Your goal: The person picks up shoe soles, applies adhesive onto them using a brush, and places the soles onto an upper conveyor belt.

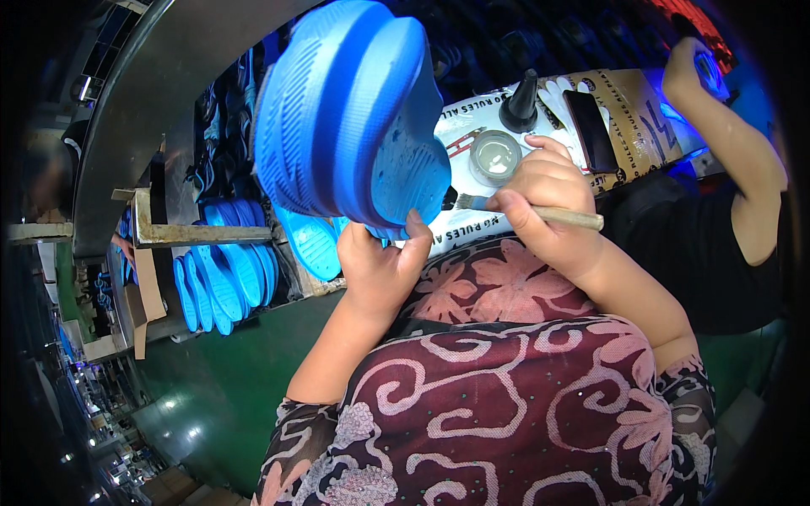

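Close in front of me, my left hand grips a large blue foam slipper by its lower edge, with the thumb on the inner side. The slipper is tilted up and hides part of the table behind it. To its right, my right hand is closed around a brush with a pale wooden handle. Its bristles point left toward the slipper, apart from it as far as I can see. Just beyond the right hand stands an open round jar with pale liquid in it.
A black cone-topped bottle, a phone and a white glove lie on the covered table. Several blue soles are stacked at the left by a metal frame. A co-worker's arm reaches in at the right.
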The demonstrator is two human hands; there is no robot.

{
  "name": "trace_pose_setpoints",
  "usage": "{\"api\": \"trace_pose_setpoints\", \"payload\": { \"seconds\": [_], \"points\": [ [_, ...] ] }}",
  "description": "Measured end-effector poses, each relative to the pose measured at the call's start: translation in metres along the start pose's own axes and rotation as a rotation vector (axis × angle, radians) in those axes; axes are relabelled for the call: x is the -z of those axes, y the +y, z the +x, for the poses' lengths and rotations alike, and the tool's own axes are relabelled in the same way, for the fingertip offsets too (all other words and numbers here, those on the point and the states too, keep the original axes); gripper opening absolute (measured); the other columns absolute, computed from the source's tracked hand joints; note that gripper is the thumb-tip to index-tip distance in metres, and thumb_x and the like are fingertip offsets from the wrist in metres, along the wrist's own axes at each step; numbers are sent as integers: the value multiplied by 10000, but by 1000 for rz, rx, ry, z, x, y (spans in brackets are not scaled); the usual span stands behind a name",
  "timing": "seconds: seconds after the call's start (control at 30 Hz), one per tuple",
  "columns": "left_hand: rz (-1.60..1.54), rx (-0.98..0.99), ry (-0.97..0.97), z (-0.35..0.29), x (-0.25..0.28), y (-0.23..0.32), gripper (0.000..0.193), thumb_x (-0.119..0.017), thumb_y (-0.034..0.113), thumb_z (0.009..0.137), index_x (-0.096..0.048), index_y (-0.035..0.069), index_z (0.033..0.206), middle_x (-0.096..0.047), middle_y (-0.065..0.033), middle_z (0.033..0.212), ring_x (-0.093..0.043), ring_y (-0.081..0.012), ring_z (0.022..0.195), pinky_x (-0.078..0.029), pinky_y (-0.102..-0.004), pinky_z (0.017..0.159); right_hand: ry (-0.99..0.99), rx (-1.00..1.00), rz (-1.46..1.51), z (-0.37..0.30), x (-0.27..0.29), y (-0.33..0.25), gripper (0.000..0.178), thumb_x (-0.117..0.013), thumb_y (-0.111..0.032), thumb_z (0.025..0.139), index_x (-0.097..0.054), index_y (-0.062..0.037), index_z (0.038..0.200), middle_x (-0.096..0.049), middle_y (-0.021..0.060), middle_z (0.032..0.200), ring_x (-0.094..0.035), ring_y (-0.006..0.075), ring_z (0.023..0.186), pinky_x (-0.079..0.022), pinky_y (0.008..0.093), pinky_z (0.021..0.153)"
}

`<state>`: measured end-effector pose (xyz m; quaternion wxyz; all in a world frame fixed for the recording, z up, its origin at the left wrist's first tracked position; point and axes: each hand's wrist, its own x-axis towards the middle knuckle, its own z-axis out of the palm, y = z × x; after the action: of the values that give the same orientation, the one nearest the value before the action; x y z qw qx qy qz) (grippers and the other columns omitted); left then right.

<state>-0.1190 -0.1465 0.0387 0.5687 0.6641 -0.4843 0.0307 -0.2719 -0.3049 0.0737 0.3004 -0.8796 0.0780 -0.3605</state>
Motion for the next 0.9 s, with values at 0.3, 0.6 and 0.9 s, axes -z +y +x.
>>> {"api": "trace_pose_setpoints", "payload": {
  "seconds": [0.3,0.6,0.9],
  "points": [
    [93,-51,-47,3,0,2,309,-683,-10,725,-594,-13,1020,-654,-155,858,-656,-286,681,-509,-334,619,28,12,40,0,-7,-6,178,-662,-184,810,-669,-91,658,-558,26,586,-561,218,616,-421,392,873],
    [85,-203,-94,16,1,18,211,-632,-6,770,-624,-47,977,-655,-135,916,-639,-226,775,-496,-324,718,33,9,27,5,-5,-3,182,-672,-176,813,-652,-95,652,-555,24,596,-549,219,614,-413,399,872],
    [138,-144,-125,8,4,9,225,-609,-19,784,-627,-44,1006,-654,-134,958,-639,-231,828,-495,-329,761,46,117,-68,3,1,-4,123,-695,-151,770,-650,-111,662,-534,11,609,-540,207,638,-398,405,893]
  ]
}}
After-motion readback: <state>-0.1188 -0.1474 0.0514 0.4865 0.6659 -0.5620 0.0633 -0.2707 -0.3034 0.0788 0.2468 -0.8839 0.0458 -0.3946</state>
